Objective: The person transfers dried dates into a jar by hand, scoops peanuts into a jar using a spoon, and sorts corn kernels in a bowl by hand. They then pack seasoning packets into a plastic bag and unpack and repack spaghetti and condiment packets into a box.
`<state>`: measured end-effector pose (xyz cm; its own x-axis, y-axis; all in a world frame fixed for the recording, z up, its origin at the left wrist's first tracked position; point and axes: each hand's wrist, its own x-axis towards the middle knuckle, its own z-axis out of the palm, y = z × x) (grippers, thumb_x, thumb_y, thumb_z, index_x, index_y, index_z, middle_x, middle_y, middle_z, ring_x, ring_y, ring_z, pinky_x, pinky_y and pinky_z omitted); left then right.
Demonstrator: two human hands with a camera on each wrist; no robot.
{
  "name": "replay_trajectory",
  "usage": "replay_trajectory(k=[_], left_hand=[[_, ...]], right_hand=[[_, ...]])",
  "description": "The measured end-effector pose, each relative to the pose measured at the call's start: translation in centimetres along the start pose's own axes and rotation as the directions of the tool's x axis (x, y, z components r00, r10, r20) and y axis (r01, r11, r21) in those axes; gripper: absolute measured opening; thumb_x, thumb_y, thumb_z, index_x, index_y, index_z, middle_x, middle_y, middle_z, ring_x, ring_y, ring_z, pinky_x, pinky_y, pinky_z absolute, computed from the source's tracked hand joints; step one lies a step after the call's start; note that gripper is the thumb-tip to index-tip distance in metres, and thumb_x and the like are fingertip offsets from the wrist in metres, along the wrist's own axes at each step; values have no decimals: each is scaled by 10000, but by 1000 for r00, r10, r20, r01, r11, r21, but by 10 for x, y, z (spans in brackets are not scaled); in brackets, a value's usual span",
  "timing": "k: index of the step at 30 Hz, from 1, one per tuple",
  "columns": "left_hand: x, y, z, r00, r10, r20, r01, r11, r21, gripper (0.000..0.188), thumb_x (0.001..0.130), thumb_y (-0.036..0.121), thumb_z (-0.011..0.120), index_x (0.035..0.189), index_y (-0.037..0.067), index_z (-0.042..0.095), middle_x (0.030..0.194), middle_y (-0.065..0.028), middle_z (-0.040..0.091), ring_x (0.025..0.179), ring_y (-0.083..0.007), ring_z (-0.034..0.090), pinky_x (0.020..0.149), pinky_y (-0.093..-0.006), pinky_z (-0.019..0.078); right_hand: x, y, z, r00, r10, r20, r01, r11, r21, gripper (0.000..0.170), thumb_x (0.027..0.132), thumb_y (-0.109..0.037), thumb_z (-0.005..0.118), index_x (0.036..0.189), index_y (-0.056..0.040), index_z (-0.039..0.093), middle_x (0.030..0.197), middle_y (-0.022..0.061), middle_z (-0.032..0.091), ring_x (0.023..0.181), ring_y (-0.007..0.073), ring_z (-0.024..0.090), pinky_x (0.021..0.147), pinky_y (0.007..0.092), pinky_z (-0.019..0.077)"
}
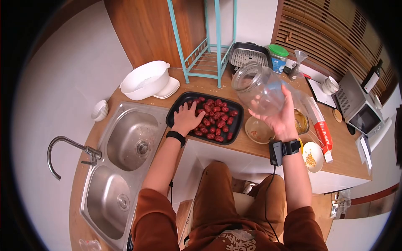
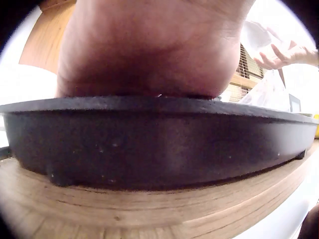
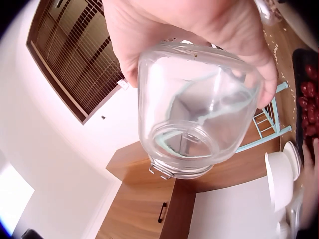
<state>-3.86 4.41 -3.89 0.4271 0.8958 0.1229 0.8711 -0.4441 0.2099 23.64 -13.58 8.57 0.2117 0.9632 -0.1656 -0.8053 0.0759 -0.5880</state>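
A black rectangular tray (image 1: 238, 125) of red dates (image 1: 215, 113) sits on the counter. Over its left part lies the left hand (image 1: 186, 119), fingers spread on the dates; in the left wrist view the heel of this hand (image 2: 149, 50) is at the tray's rim (image 2: 164, 107). The right hand (image 1: 281, 113) grips a clear glass jar (image 1: 268, 90) by its base, raised above the counter and tilted with its mouth toward the upper left. In the right wrist view the jar (image 3: 199, 99) shows no contents, and the right hand (image 3: 194, 25) curls round its base.
A double sink (image 1: 130, 142) is at the left, with a white basin (image 1: 146, 79) behind it. A teal rack (image 1: 220, 50) stands behind the tray. Bowls (image 1: 259, 130), a bowl of yellow kernels (image 1: 312, 158), a red-and-white box (image 1: 323, 136) and a microwave (image 1: 362, 115) are at the right.
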Motion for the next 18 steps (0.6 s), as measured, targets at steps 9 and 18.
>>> replay_trajectory(k=[9,18], left_hand=[[2,65,-64,974,211,-85,-192,562,-805,912,890,501,693,1558,11,312,1548,-239,406,1445,-339,384,1182,-424,291],[-18,109,-135,851,510,-125,-242,170,-955,1055,652,125,952,1510,47,343,1407,-86,515,1327,-216,497,1063,-367,459]], right_hand=[[3,49,-11,993,59,101,-80,972,220,652,866,-642,610,1241,-117,519,1323,195,486,1232,397,487,1073,616,387],[-4,84,-1,951,101,292,-204,915,347,881,862,-686,559,1504,-112,375,1532,187,381,1392,372,407,1126,621,345]])
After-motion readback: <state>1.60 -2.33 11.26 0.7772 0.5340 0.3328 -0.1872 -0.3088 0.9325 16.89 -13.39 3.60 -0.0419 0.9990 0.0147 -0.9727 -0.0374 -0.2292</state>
